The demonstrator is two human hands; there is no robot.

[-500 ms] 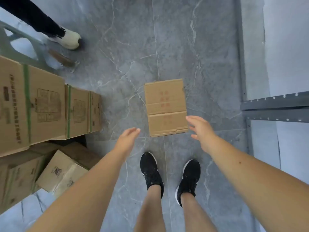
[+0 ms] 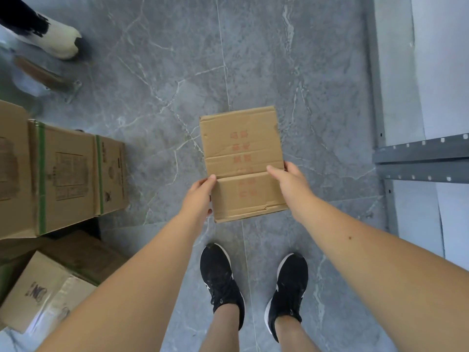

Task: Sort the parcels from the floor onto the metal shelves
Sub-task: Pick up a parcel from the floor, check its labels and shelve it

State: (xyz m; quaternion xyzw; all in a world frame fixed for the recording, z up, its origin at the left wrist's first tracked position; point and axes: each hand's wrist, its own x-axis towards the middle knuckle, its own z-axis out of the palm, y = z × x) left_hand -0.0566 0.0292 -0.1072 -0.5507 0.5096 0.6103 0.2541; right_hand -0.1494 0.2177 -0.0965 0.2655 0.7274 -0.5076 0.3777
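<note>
A flat brown cardboard parcel with faded red print lies in front of my feet over the grey marble floor. My left hand grips its left edge, thumb on top. My right hand grips its right edge, fingers curled around the side. Whether the parcel is off the floor I cannot tell. The grey metal shelf shows at the right edge, its beams level with the parcel.
Large cartons with green tape are stacked at the left, smaller boxes below them. Another person's white shoe is at the top left. My black shoes stand just behind the parcel.
Both hands have reached forward from open in the air and closed on the two sides of the parcel. The view has come closer to the floor.
</note>
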